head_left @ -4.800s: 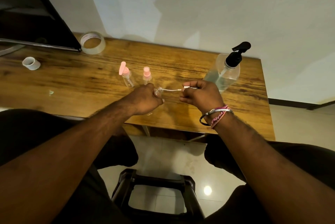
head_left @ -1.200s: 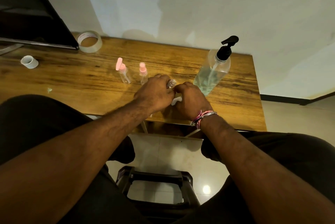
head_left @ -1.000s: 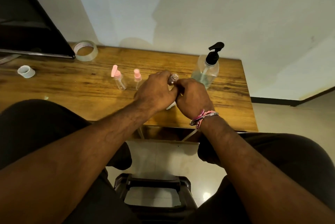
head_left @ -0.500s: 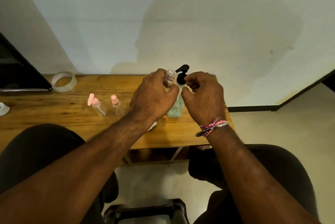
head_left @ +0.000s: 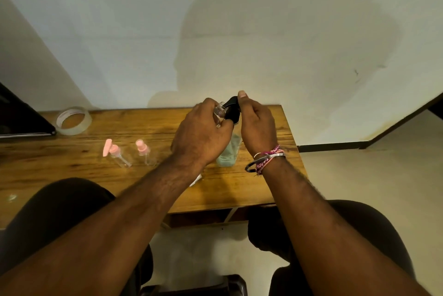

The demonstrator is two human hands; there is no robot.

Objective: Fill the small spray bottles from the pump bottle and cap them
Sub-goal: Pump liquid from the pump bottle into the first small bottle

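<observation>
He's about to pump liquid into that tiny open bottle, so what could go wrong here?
The small bottle's mouth is narrow, and the pump nozzle only sits at its rim, so liquid may spill over the left hand. The right hand pressing down could also tip the pump bottle.

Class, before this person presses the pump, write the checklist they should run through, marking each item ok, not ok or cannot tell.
1. Small clear uncapped bottle held in left hand grip: ok.
2. Bottle mouth under black pump nozzle: ok.
3. Right hand on the pump head: ok.
4. Large clear pump bottle standing on wooden table: ok.
5. Liquid left in pump bottle: ok.
6. Fill level of held bottle: cannot tell.
</observation>
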